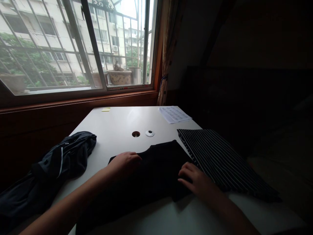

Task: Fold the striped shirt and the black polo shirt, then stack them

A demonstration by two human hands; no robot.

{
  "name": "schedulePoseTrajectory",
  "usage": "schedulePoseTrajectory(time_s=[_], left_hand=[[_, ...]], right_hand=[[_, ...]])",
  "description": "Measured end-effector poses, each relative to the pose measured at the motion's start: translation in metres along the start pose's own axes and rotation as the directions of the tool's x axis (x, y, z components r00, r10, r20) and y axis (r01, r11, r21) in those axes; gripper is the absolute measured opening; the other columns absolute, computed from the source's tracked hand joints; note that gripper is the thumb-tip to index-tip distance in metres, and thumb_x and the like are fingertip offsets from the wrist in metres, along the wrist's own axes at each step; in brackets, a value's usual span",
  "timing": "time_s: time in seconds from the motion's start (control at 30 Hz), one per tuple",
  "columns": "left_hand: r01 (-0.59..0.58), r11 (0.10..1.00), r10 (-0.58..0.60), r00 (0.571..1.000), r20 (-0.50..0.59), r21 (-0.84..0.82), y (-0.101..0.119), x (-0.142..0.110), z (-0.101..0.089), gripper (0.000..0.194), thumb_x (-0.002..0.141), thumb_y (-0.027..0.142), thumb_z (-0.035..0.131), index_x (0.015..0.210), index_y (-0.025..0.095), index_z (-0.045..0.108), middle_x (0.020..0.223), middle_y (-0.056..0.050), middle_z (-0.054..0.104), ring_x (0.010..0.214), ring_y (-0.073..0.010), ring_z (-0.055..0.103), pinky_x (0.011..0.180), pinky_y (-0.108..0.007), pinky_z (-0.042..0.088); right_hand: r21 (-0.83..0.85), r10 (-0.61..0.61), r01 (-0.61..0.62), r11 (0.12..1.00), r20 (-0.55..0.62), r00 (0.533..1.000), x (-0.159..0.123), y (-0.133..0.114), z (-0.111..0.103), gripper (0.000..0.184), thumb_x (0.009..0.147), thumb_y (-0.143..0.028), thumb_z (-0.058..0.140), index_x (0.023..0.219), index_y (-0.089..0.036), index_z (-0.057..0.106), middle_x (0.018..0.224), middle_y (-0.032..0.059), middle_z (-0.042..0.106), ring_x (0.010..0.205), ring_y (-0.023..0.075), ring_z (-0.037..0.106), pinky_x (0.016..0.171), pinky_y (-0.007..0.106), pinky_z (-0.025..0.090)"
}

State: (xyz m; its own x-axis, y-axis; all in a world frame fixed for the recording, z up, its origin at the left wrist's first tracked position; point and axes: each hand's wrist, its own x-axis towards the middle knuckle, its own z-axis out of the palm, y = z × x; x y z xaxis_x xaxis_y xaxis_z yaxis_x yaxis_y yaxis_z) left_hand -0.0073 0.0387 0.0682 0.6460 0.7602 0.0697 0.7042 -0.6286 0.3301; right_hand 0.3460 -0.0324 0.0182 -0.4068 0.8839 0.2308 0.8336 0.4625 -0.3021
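Note:
A black garment (156,176) lies spread on the white table in front of me, its folds hard to make out in the dark. My left hand (127,161) is over its far left part, fingers together and lightly bent, with the thumb side hidden. Over the garment's right side is my right hand (192,178), its fingers curved and apart with nothing visible between them. I cannot tell whether either hand presses on the cloth. To the right lies a black-and-white striped garment (220,156), flat and close to the black one.
A crumpled dark garment (66,160) with a white stripe hangs over the left edge of the white table (119,120). Farther back are a round hole (136,134), its white cover (149,133), printed sheets (174,114) and a yellow note (106,109). Beyond stands a barred window (73,49).

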Motion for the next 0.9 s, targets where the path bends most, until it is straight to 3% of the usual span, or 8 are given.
schedulePoseTrajectory(time_s=[0.07, 0.17, 0.27, 0.37, 0.63, 0.9], left_hand=[[0.010, 1.000, -0.011, 0.999, -0.039, -0.018, 0.002, 0.029, 0.009, 0.023, 0.095, 0.027, 0.052, 0.107, 0.025, 0.072, 0.106, -0.004, 0.072, 0.091, -0.0213, 0.069, 0.077, -0.030, 0.053], [0.040, 0.998, -0.043, 0.995, -0.087, -0.038, 0.008, 0.068, 0.023, 0.019, 0.094, 0.031, 0.056, 0.101, 0.022, 0.071, 0.101, -0.006, 0.069, 0.089, -0.0214, 0.067, 0.075, -0.029, 0.051], [0.092, 0.994, -0.097, 0.988, -0.118, -0.051, 0.011, 0.096, 0.035, 0.020, 0.091, 0.034, 0.059, 0.097, 0.019, 0.070, 0.100, -0.009, 0.066, 0.088, -0.0236, 0.066, 0.073, -0.031, 0.050], [0.149, 0.985, -0.161, 0.978, -0.131, -0.092, 0.012, 0.114, 0.043, 0.018, 0.087, 0.034, 0.062, 0.091, 0.019, 0.070, 0.098, -0.009, 0.065, 0.086, -0.0232, 0.065, 0.072, -0.030, 0.049], [0.289, 0.927, -0.327, 0.935, -0.139, -0.237, -0.002, 0.117, 0.045, 0.014, 0.081, 0.029, 0.058, 0.079, 0.019, 0.068, 0.096, -0.006, 0.065, 0.081, -0.0183, 0.062, 0.068, -0.026, 0.047], [0.315, 0.889, -0.362, 0.928, -0.091, -0.332, -0.015, 0.104, 0.045, 0.020, 0.082, 0.035, 0.058, 0.083, 0.016, 0.066, 0.097, -0.009, 0.065, 0.083, -0.0216, 0.064, 0.069, -0.028, 0.050]], right_hand=[[0.092, -0.057, 0.049, 0.995, 0.081, 0.995, -0.008, -0.022, 0.002, 0.010, 0.088, -0.018, 0.067, 0.094, -0.023, 0.062, 0.100, 0.0026, 0.062, 0.093, 0.0190, 0.061, 0.083, 0.033, 0.053], [0.124, -0.081, 0.067, 0.990, 0.109, 0.991, -0.018, -0.042, 0.006, 0.026, 0.078, -0.019, 0.079, 0.097, -0.024, 0.062, 0.101, 0.0021, 0.064, 0.095, 0.0209, 0.061, 0.092, 0.039, 0.052], [0.098, -0.089, 0.083, 0.992, 0.062, 0.994, -0.025, -0.047, 0.009, 0.040, 0.069, -0.016, 0.084, 0.101, -0.023, 0.061, 0.105, 0.0034, 0.064, 0.099, 0.0237, 0.061, 0.098, 0.045, 0.049], [0.064, -0.144, 0.147, 0.987, -0.043, 0.989, -0.030, -0.045, 0.015, 0.035, 0.070, -0.008, 0.075, 0.098, -0.023, 0.061, 0.101, 0.0032, 0.065, 0.095, 0.0229, 0.062, 0.098, 0.045, 0.049], [0.029, -0.291, 0.309, 0.951, -0.256, 0.922, -0.033, -0.047, 0.018, 0.021, 0.085, -0.005, 0.052, 0.096, -0.020, 0.061, 0.088, 0.0039, 0.064, 0.083, 0.0187, 0.060, 0.082, 0.035, 0.052], [-0.008, -0.324, 0.327, 0.945, -0.155, 0.933, -0.029, -0.051, 0.023, 0.019, 0.084, -0.005, 0.052, 0.090, -0.021, 0.061, 0.089, 0.0042, 0.064, 0.088, 0.0206, 0.060, 0.082, 0.037, 0.052]])
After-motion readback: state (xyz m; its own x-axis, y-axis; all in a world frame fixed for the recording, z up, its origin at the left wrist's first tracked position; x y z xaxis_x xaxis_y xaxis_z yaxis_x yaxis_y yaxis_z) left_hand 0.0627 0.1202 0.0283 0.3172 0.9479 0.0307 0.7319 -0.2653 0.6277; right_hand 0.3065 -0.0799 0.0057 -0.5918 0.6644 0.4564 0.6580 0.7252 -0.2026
